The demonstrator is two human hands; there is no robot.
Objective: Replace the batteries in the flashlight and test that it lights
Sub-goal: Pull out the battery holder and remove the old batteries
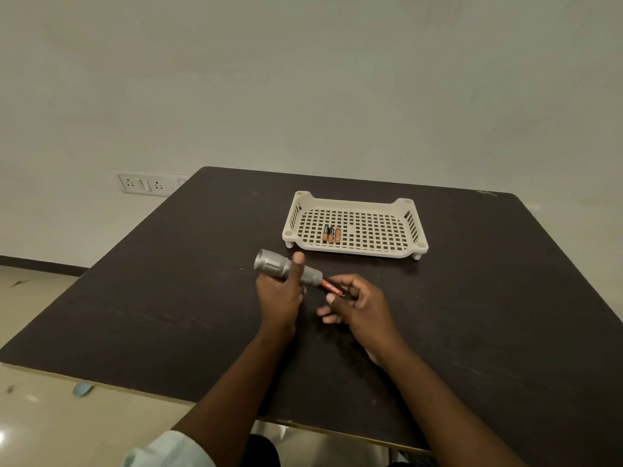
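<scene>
The dark table [168, 315] is lying wide and bare toward nine o'clock. The perforated tray [413, 242] is sitting at twelve, holding three batteries [331, 234]. The left hand [279, 294] is gripping the grey flashlight [273, 262]; the right hand [362, 306] is pinching a red battery [332, 287] at its open end.

Dark table [168, 315], plain pale wall [303, 79] (socket panel [145, 184] low), glossy tiled floor [40, 426].
</scene>
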